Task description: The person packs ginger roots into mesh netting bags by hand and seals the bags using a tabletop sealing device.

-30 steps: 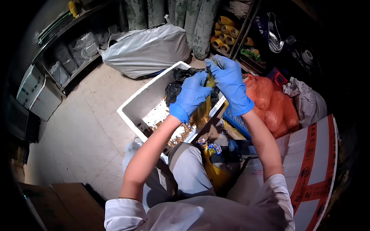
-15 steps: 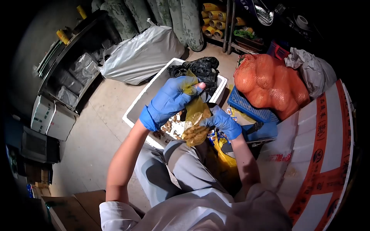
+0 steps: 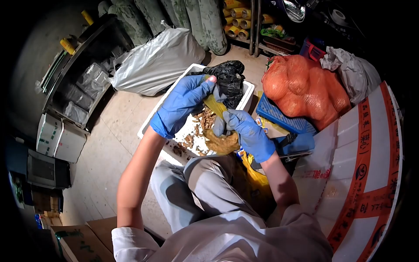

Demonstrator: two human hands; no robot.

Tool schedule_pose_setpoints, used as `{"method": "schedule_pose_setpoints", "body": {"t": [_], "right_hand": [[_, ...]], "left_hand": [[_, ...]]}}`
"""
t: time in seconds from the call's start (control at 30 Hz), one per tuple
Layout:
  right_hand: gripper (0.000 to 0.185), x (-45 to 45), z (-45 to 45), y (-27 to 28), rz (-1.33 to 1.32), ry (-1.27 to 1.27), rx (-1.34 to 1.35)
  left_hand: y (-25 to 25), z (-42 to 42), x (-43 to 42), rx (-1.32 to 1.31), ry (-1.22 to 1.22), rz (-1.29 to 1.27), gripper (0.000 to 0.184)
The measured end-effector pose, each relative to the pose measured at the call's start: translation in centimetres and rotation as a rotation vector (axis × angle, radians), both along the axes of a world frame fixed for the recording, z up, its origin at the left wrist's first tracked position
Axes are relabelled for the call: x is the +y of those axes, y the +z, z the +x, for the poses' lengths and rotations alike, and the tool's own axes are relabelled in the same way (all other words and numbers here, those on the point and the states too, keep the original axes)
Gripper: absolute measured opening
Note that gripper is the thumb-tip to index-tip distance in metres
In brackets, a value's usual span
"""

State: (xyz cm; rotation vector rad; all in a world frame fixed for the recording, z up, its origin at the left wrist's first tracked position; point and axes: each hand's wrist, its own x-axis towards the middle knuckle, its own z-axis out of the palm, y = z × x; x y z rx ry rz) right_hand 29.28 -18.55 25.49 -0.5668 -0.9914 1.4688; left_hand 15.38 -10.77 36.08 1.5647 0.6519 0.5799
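Note:
A translucent yellow plastic bag (image 3: 222, 143) with brown knobbly pieces in its bottom hangs over a white foam box (image 3: 147, 126). My left hand (image 3: 181, 105), in a blue glove with the thumb tip bare, pinches the bag's upper end. Lower down, my right hand (image 3: 251, 134), also blue-gloved, closes on the bag's neck, which is stretched between the two hands. Small brown root-like pieces (image 3: 190, 140) lie scattered on the box floor. At the box's far end rests a crumpled black plastic bag (image 3: 224, 72).
Orange mesh sacks (image 3: 301, 83) and a blue plastic crate (image 3: 279, 114) stand to the right, by a large taped foam box (image 3: 340, 187). A silver-grey sack (image 3: 157, 61) and large green gourds (image 3: 214, 26) are beyond. Left is a low shelf (image 3: 83, 83).
My right hand has moved up from the bag's filled part to its neck. The neck is now drawn out narrow and the filled end sags lower, exposing more scattered pieces in the box.

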Motion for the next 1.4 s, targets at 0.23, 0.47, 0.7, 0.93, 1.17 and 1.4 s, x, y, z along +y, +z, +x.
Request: {"method": "schedule_pose_setpoints", "body": {"t": [0.23, 0.47, 0.7, 0.93, 1.17, 1.4], "right_hand": [[0.029, -0.7, -0.6, 0.1, -0.015, -0.203, -0.29], [0.026, -1.2, -1.7, -1.4, -0.108, -0.222, -0.272], [0.027, -1.6, -1.6, -2.0, 0.004, -0.189, -0.358], [0.044, -4.6, -4.9, -2.6, 0.249, -1.042, -1.224], [0.009, -10.6, -4.0, -5.1, 0.023, -1.271, -0.766], [0.015, -14.5, 3.2, -10.0, -0.264, -1.59, -0.461]], "left_hand": [[0.2, -2.6, 2.9, -0.121, 0.171, 0.488, 0.048], [1.4, -1.9, -0.3, 0.456, -0.37, 1.36, 0.067], [-1.0, -2.6, 1.0, 0.248, -0.39, 1.427, 0.012], [-4.3, -1.2, 0.4, 0.487, -0.14, 1.354, 0.013], [-9.4, 1.3, -1.9, 0.416, -0.252, 1.163, 0.021], [-17.5, 3.5, -4.2, 0.476, -0.359, 0.835, 0.021]]}}
